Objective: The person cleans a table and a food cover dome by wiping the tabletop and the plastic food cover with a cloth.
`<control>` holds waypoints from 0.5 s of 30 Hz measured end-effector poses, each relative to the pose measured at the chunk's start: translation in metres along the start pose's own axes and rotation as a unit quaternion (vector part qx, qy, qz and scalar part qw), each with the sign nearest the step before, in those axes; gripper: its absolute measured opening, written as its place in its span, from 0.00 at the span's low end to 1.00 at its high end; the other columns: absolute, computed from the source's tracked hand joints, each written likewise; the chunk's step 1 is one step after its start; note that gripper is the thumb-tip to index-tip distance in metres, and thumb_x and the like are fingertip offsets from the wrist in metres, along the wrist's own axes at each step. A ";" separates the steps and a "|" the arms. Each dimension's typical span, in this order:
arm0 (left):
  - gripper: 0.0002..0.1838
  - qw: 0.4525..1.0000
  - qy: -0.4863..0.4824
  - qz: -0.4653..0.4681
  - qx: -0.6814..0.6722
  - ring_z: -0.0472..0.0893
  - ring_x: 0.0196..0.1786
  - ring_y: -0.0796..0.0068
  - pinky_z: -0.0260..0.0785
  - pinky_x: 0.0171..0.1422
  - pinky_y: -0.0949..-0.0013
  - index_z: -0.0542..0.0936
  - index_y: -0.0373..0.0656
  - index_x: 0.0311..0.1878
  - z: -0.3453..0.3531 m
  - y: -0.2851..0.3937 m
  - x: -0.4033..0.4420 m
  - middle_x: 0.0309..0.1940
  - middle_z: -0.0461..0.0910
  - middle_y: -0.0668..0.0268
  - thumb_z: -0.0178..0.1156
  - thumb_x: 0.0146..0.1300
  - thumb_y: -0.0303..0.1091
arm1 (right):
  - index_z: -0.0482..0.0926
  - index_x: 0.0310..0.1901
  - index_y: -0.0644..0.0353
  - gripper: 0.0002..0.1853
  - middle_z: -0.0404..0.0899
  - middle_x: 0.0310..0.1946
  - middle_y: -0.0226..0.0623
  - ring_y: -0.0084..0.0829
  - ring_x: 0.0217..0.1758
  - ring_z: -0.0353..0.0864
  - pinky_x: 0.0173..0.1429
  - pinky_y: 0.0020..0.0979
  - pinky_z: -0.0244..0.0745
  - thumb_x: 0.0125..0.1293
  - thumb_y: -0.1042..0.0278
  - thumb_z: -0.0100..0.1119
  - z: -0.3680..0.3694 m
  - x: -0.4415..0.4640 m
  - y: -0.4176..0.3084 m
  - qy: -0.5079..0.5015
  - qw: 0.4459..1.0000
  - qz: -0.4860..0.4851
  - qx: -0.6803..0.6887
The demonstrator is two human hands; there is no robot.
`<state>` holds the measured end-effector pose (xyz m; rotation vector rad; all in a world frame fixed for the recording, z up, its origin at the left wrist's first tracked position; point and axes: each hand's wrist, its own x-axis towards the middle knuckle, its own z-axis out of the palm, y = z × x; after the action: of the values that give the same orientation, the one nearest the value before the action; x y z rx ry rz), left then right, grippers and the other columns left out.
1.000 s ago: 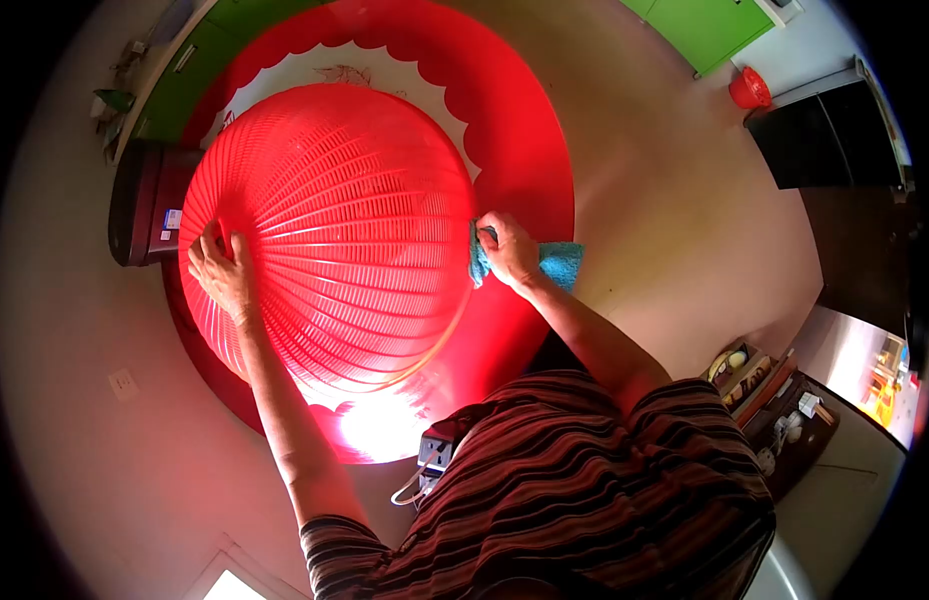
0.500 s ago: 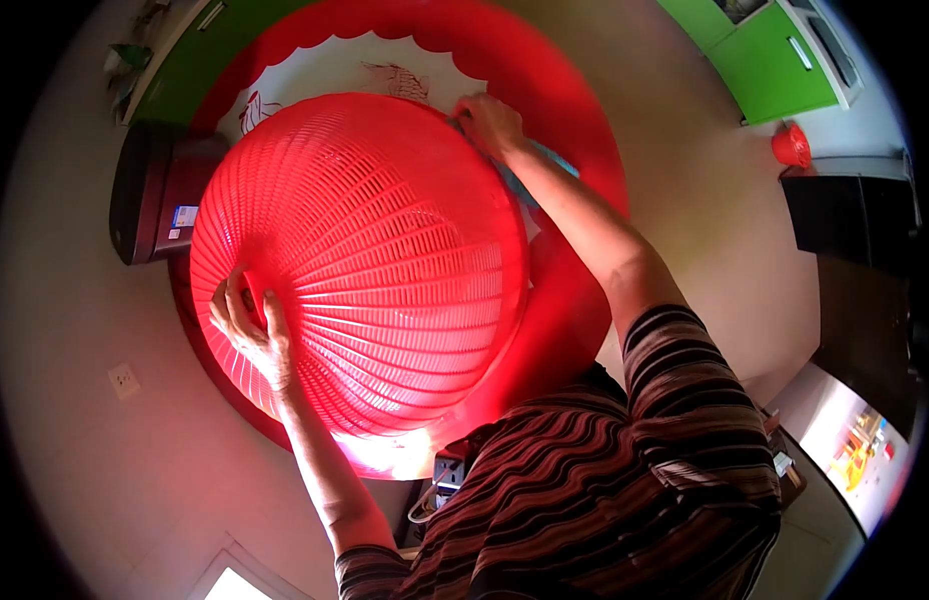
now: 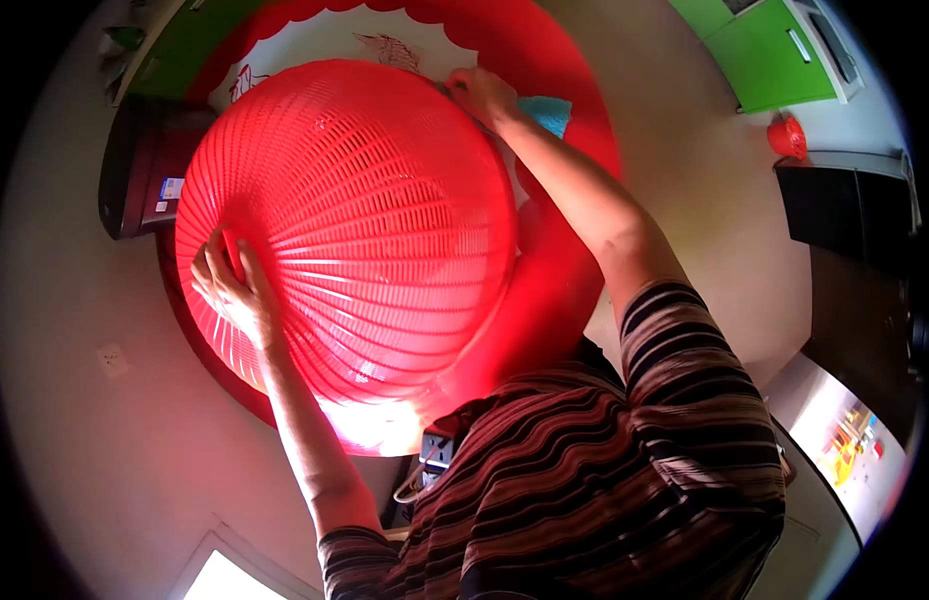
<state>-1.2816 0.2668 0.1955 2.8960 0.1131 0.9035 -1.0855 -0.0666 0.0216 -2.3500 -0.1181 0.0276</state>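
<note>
A large red plastic food cover [image 3: 384,230], domed and slatted like a basket, rests over the round red table [image 3: 569,60]. My left hand [image 3: 234,290] is closed around the handle at its crown. At the far right rim, my right hand [image 3: 481,97] has its fingers curled in against the edge of the cover. Their tips are partly hidden, and a small greyish bit shows beside them. A teal cloth [image 3: 546,114] lies on the table just beyond my right forearm. Whatever is under the cover is hidden.
A dark bin [image 3: 134,180] stands against the table's left side. Green cabinets [image 3: 769,65] are at the upper right, with a red bucket [image 3: 786,136] below. Black furniture [image 3: 834,205] stands at the right. A power strip [image 3: 436,450] is close to my body.
The whole scene has shifted slightly up and left in view. More of the teal cloth shows past my right forearm. Both hands keep their places on the cover.
</note>
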 end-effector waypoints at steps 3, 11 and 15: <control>0.18 1.000 0.009 0.009 0.018 0.74 0.55 0.55 0.62 0.63 0.54 0.79 0.42 0.56 0.002 -0.002 0.000 0.50 0.79 0.57 0.59 0.67 0.40 | 0.85 0.44 0.46 0.11 0.85 0.41 0.41 0.48 0.48 0.84 0.49 0.49 0.78 0.64 0.59 0.56 -0.018 -0.068 0.014 0.032 0.999 0.024 -0.007; 0.20 0.998 0.010 -0.032 0.052 0.76 0.54 0.52 0.69 0.59 0.51 0.81 0.53 0.56 0.015 -0.015 0.001 0.52 0.79 0.58 0.60 0.64 0.50 | 0.81 0.43 0.50 0.08 0.85 0.39 0.43 0.52 0.45 0.83 0.46 0.51 0.78 0.64 0.61 0.59 -0.008 -0.252 0.010 0.080 0.988 0.122 0.046; 0.21 0.998 -0.003 -0.015 0.054 0.75 0.55 0.52 0.69 0.60 0.52 0.81 0.54 0.57 0.022 -0.028 0.003 0.53 0.79 0.59 0.60 0.64 0.51 | 0.81 0.42 0.49 0.07 0.85 0.40 0.39 0.48 0.46 0.84 0.47 0.48 0.78 0.63 0.63 0.61 0.003 -0.298 -0.001 0.100 0.987 0.113 0.056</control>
<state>-1.2677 0.2926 0.1755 2.9866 0.2090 0.9115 -1.3824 -0.0918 0.0155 -2.2282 0.2436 -0.0886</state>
